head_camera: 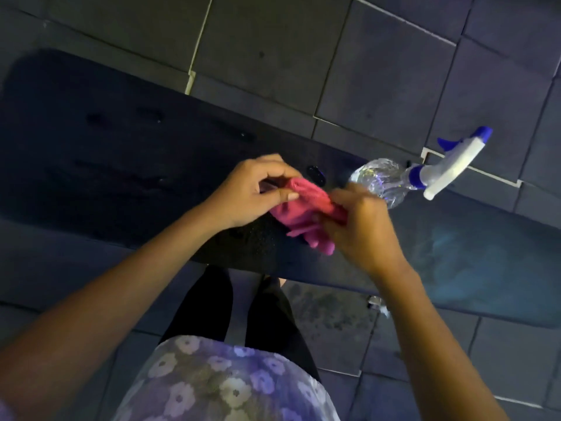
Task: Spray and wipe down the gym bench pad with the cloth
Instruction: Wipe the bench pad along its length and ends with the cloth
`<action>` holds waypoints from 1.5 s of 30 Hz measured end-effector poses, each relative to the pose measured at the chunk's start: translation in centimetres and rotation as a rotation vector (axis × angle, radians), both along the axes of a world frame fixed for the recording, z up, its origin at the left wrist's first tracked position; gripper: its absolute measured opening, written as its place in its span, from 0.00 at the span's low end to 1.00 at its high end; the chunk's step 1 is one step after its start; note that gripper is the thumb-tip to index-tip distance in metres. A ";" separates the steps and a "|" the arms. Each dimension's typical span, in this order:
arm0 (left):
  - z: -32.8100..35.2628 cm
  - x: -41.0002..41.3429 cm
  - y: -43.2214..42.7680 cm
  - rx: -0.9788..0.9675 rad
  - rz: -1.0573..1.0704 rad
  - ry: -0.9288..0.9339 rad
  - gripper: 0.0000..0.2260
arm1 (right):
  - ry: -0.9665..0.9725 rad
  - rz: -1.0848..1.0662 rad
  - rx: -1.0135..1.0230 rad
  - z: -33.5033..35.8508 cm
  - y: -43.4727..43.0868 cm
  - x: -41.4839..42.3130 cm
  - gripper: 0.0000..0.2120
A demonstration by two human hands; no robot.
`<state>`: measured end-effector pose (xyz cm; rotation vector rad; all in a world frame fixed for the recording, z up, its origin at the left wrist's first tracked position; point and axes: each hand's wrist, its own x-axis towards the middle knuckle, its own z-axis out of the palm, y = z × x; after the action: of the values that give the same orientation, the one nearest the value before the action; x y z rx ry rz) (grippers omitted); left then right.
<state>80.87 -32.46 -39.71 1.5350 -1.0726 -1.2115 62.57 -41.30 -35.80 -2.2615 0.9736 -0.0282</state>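
No text, label, brand, number or sign can be read anywhere. Nothing legible is carried by the spray bottle (425, 174), the cloth (300, 214) or the bench (121, 153).

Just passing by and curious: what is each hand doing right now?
Left hand: fingers pinch the pink cloth.
Right hand: fingers grip the same cloth.

The right hand (361, 226) covers the base of the spray bottle (379, 177), and the bench pad (121, 141) is cut off at right.
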 end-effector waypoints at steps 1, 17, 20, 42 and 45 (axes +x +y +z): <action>0.4 0.6 -0.7 -0.034 0.031 -0.010 0.10 | -0.042 -0.030 -0.067 0.5 -0.7 0.7 0.05; -8.2 0.5 2.6 -0.182 -0.361 -0.826 0.12 | 0.325 -0.019 -0.086 -7.9 4.5 -0.3 0.26; -8.5 0.8 4.2 -0.193 -0.257 -0.833 0.17 | 0.312 -0.096 -0.056 -5.9 4.4 1.6 0.27; -10.4 10.5 8.9 0.209 -0.010 -1.074 0.24 | 0.328 -0.582 -0.247 -14.3 3.6 9.5 0.37; -10.4 10.4 8.9 0.201 0.006 -1.071 0.23 | 0.278 -0.602 -0.237 -14.3 4.4 11.2 0.39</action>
<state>91.24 -23.61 -50.14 2.4271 -1.6125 -0.4209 73.82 -36.87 -50.11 -2.1251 1.8571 -0.0961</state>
